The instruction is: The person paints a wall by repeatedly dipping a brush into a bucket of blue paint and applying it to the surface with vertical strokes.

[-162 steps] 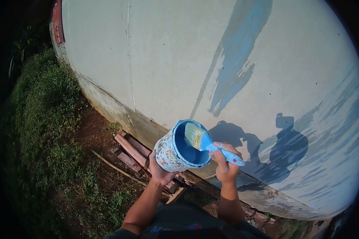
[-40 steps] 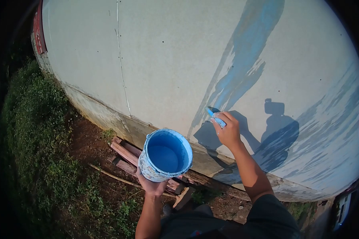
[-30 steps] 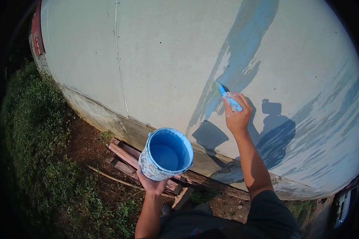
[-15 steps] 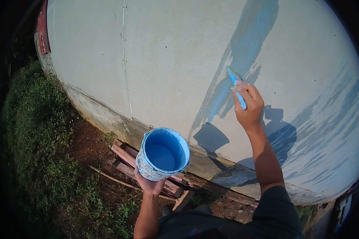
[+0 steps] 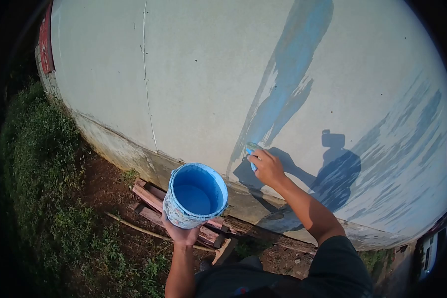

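Observation:
My left hand [image 5: 182, 231] holds up a paint-spattered bucket [image 5: 184, 211] from underneath, its fingers partly hidden by it. Blue paint [image 5: 192, 197] lies in the bottom of the bucket. In my right hand [image 5: 268, 166] is a paintbrush [image 5: 252, 153] with a blue handle, gripped between the fingers. The bristles are at the pale wall [image 5: 198, 104], near the lower end of a wet blue streak [image 5: 290, 74]. Part of the brush is covered by my fingers.
Reddish wooden planks [image 5: 151, 196] and a thin stick [image 5: 134, 227] lie on the soil below the bucket. Green weeds [image 5: 44, 149] grow along the left. Lighter blue strokes [image 5: 397, 159] mark the wall's right side. A person's shadow [image 5: 337, 174] falls on the wall.
My right hand has swept the brush down and left along the wall, and the blue streak now reaches lower with fuller cover. The left hand still holds the bucket.

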The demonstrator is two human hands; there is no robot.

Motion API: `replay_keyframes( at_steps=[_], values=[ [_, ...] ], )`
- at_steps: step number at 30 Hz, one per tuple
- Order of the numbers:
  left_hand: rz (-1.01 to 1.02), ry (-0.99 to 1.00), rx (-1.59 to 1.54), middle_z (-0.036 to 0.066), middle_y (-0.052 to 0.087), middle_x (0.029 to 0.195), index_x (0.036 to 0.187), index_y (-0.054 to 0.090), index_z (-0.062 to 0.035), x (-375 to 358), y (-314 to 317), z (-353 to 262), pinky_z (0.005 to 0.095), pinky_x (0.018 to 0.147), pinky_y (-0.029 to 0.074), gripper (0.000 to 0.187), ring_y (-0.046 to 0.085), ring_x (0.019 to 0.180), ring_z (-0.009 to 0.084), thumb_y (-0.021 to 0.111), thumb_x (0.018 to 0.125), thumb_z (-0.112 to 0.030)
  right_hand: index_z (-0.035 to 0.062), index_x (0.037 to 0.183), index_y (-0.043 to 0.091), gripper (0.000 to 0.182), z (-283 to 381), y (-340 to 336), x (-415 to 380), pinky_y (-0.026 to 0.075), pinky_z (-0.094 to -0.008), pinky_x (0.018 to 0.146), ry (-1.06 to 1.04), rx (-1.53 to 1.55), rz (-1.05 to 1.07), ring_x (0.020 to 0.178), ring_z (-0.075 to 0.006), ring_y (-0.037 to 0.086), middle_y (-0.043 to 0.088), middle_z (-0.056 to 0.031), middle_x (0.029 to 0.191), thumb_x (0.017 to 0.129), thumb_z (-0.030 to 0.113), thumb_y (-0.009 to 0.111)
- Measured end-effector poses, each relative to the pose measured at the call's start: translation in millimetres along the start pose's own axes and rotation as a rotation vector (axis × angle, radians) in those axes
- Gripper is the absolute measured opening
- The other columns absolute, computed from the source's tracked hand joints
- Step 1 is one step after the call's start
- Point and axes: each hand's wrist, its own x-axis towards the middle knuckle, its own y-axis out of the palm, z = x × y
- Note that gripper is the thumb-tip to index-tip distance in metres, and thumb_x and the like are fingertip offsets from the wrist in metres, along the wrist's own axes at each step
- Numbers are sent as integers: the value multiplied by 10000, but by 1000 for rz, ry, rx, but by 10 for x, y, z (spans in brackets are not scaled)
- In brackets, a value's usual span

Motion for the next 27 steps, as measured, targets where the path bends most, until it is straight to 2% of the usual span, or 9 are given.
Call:
replay_keyframes(
  at_steps=[5,7,9,13,16,19,21,24,27],
  values=[
    [127,-92,-3,186,436,1689,1693,378,-176,65,61,80,758,1028,559,870,526,1467,470,378,1032,-743,19,1039,749,163,-78,-1255,840,578,-424,711,110,84,-427,779,-341,709,690,-123,939,901,49,829],
    [182,-102,6,183,430,1696,1695,377,-179,41,127,134,760,1037,552,876,516,1478,469,393,1029,-748,11,1040,745,161,1,-1614,1082,576,-390,706,90,60,-676,766,-331,717,721,-124,947,905,25,830],
    [73,-85,-4,179,489,1657,1682,398,-164,5,266,169,731,1007,583,881,566,1438,456,388,1020,-745,2,1038,744,158,45,-1797,1277,580,-384,713,117,120,-827,783,-322,730,732,-129,945,906,15,830],
    [149,-111,-39,175,431,1701,1703,366,-187,38,140,185,755,1043,549,913,520,1476,468,423,1010,-780,-22,992,722,144,-47,-1625,1451,589,-374,750,211,227,-1135,823,-296,755,753,-150,944,906,-3,836],
    [95,-107,32,184,444,1686,1698,373,-177,-9,115,181,749,1013,570,911,543,1453,472,404,1010,-775,-20,940,700,149,-234,-1149,1263,591,-380,775,151,120,-1135,839,-295,759,763,-155,957,896,-11,842],
    [145,-116,-12,191,457,1671,1687,385,-166,-92,39,159,744,996,583,898,558,1438,476,388,1013,-759,-12,907,681,165,-157,-707,885,593,-390,790,267,141,-1100,846,-293,760,770,-156,955,887,-24,845],
    [115,-96,-7,198,475,1655,1676,399,-156,-153,98,143,742,984,591,889,568,1426,478,384,1011,-747,-12,913,687,166,-91,-478,706,594,-389,786,472,410,-973,847,-294,761,767,-150,935,878,-29,849],
    [43,-53,-19,204,485,1643,1666,410,-146,-172,221,84,735,967,604,867,581,1411,481,395,1019,-723,-16,915,691,160,-82,-615,713,589,-382,785,419,360,-930,847,-295,762,762,-146,920,890,-16,849],
    [49,-32,-45,209,484,1639,1662,411,-135,-220,248,66,721,948,619,848,592,1393,482,408,1028,-698,-24,925,694,156,-74,-1188,1049,586,-382,787,291,324,-1081,859,-292,763,762,-142,932,914,9,847]
  ],
)
